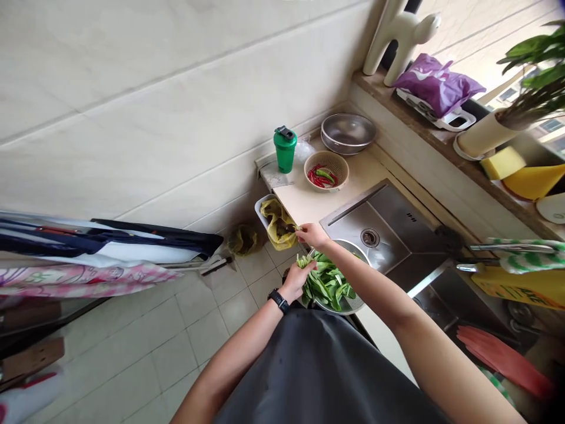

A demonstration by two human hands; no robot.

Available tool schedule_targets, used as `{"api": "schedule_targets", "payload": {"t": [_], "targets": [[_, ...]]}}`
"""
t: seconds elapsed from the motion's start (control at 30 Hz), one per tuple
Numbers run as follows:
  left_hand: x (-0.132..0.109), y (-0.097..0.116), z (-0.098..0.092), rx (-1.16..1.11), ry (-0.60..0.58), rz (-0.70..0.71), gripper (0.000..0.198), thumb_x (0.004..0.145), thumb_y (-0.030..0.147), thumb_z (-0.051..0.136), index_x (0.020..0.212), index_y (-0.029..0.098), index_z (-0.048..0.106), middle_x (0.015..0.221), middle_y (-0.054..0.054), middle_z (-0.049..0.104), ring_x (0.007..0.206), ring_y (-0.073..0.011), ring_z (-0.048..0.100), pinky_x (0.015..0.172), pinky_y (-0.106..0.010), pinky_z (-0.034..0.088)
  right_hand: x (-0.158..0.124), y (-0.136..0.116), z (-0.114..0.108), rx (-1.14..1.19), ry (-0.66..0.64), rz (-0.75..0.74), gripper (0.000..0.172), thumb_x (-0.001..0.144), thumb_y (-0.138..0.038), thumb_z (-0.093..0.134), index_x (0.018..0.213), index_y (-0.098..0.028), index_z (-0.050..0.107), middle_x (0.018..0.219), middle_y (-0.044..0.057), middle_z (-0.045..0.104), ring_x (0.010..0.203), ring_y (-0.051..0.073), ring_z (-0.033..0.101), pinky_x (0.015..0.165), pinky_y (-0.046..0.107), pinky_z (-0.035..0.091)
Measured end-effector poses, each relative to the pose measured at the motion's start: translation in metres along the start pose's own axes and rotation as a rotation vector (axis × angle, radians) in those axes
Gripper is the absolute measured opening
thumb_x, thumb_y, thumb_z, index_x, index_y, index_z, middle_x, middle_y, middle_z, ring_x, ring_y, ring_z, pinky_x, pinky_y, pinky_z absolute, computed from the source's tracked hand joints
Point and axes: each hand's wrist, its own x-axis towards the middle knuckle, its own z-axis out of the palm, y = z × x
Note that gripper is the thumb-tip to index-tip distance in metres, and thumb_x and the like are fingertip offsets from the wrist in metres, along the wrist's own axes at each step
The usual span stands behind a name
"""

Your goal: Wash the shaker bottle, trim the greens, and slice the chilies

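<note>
A bunch of leafy greens [329,284] is gripped at its stems by my left hand [299,280], which wears a black watch. Its leaves hang over a metal colander [359,306] by the sink's edge. My right hand [313,235] is pinched on a small yellowish-green scrap [296,228], too small to name surely. That hand is over the near rim of a small bin [261,207] lined with a yellow bag [282,238].
On the counter stand a green shaker bottle [285,152], a basket [343,179] of red and green chilies, and a metal bowl [348,134]. The steel sink [392,218] lies right. Pink rubber gloves [498,353] rest beyond. Another bagged bin [242,240] is on the floor.
</note>
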Motion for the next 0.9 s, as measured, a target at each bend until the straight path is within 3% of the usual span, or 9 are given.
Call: {"api": "schedule_targets", "payload": {"t": [0.1, 0.2, 0.3, 0.37, 0.47, 0.57, 0.67, 0.77, 0.9], "targets": [[-0.002, 0.0, -0.006, -0.066, -0.016, -0.069, 0.045, 0.065, 0.054, 0.089, 0.068, 0.015, 0.067, 0.07, -0.002, 0.067, 0.064, -0.0141, 0.061, 0.061, -0.026, 0.048, 0.039, -0.029, 0.014, -0.297, -0.012, 0.024, 0.012, 0.084, -0.025, 0.067, 0.083, -0.014, 0.071, 0.075, 0.007, 0.073, 0.073, 0.017, 0.068, 0.065, 0.022, 0.049], [0.0, 0.005, -0.006, -0.105, -0.052, -0.082, 0.047, 0.066, 0.055, 0.088, 0.066, 0.015, 0.063, 0.071, -0.005, 0.068, 0.072, -0.0183, 0.067, 0.065, -0.029, 0.052, 0.044, -0.03, -0.006, -0.331, 0.051, 0.025, 0.021, 0.087, -0.021, 0.063, 0.103, -0.011, 0.072, 0.095, 0.014, 0.077, 0.088, 0.021, 0.071, 0.073, 0.023, 0.05], [0.003, 0.009, -0.001, -0.111, -0.1, -0.098, 0.05, 0.067, 0.057, 0.087, 0.062, 0.016, 0.058, 0.06, 0.0, 0.06, 0.066, -0.0186, 0.068, 0.064, -0.03, 0.053, 0.012, 0.001, -0.056, -0.297, 0.173, -0.085, 0.028, 0.095, -0.022, 0.051, 0.113, -0.014, 0.071, 0.098, 0.009, 0.078, 0.087, 0.016, 0.071, 0.078, 0.022, 0.05], [0.004, 0.012, 0.002, -0.075, -0.147, -0.091, 0.052, 0.068, 0.059, 0.085, 0.059, 0.016, 0.056, 0.056, 0.002, 0.056, 0.061, -0.0163, 0.065, 0.061, -0.028, 0.051, -0.025, 0.032, -0.089, -0.352, 0.276, -0.117, 0.029, 0.098, -0.026, 0.047, 0.098, -0.015, 0.074, 0.088, 0.006, 0.077, 0.079, 0.015, 0.07, 0.077, 0.023, 0.049], [0.005, 0.013, 0.01, 0.045, -0.224, -0.046, 0.053, 0.072, 0.059, 0.082, 0.055, 0.016, 0.056, 0.056, 0.001, 0.056, 0.057, -0.0131, 0.061, 0.059, -0.026, 0.049, -0.08, 0.08, -0.115, -0.55, 0.272, -0.057, 0.032, 0.098, -0.031, 0.05, 0.087, -0.016, 0.075, 0.082, 0.007, 0.076, 0.075, 0.017, 0.068, 0.075, 0.025, 0.049], [0.007, 0.009, 0.019, 0.161, -0.265, -0.022, 0.053, 0.072, 0.058, 0.082, 0.053, 0.016, 0.056, 0.056, -0.001, 0.058, 0.055, -0.0125, 0.059, 0.057, -0.026, 0.048, -0.11, 0.113, -0.105, -0.752, 0.202, 0.026, 0.027, 0.097, -0.024, 0.05, 0.108, -0.019, 0.075, 0.105, 0.01, 0.075, 0.089, 0.02, 0.069, 0.077, 0.026, 0.049], [0.011, 0.001, 0.028, 0.213, -0.282, -0.034, 0.046, 0.068, 0.051, 0.086, 0.057, 0.016, 0.059, 0.055, 0.0, 0.058, 0.054, -0.0127, 0.059, 0.056, -0.026, 0.048, -0.113, 0.125, -0.082, -0.879, 0.197, 0.062, 0.035, 0.101, -0.02, 0.042, 0.126, -0.023, 0.066, 0.123, 0.011, 0.069, 0.104, 0.022, 0.067, 0.081, 0.028, 0.05], [0.015, -0.006, 0.033, 0.266, -0.273, -0.018, 0.038, 0.067, 0.044, 0.088, 0.065, 0.016, 0.063, 0.056, 0.001, 0.06, 0.055, -0.0129, 0.059, 0.058, -0.027, 0.049, -0.107, 0.127, -0.068, -0.909, 0.182, 0.07, 0.035, 0.102, -0.018, 0.037, 0.124, -0.02, 0.064, 0.119, 0.013, 0.069, 0.107, 0.024, 0.065, 0.084, 0.03, 0.05], [0.015, -0.01, 0.035, 0.368, -0.232, 0.03, 0.035, 0.076, 0.045, 0.081, 0.065, 0.015, 0.065, 0.056, -0.001, 0.062, 0.055, -0.0134, 0.061, 0.059, -0.027, 0.049, -0.109, 0.132, -0.066, -0.876, 0.188, 0.053, 0.033, 0.103, -0.02, 0.038, 0.116, -0.02, 0.068, 0.113, 0.012, 0.069, 0.104, 0.024, 0.065, 0.081, 0.03, 0.05]]}}
